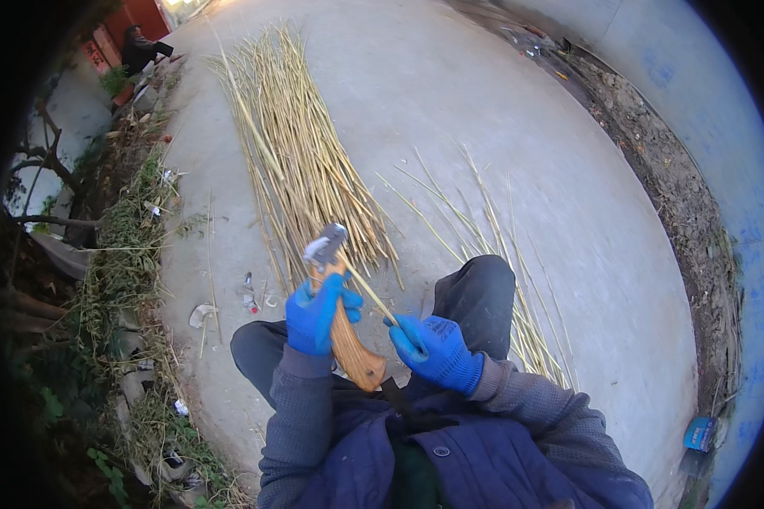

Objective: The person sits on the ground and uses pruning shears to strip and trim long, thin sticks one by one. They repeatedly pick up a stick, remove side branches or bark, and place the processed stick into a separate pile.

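My left hand (316, 314), in a blue glove, is closed around a tool with a thick, curved wooden handle (358, 355) and a grey metal head (326, 244). The handle's lower end points toward my lap. A thin pale stalk (370, 292) runs from beside the metal head down to my right hand (440, 349). That hand, also in a blue glove, grips the stalk's near end. Whether the stalk passes through the tool's head or lies against it, I cannot tell. Both hands are above my knees.
A large bundle of dry stalks (301, 153) lies on the concrete ahead. A looser group of stalks (518, 297) lies beside my right knee. Weeds and litter (127, 263) border the left; a wall (696, 76) curves along the right. A person (143, 51) sits far left.
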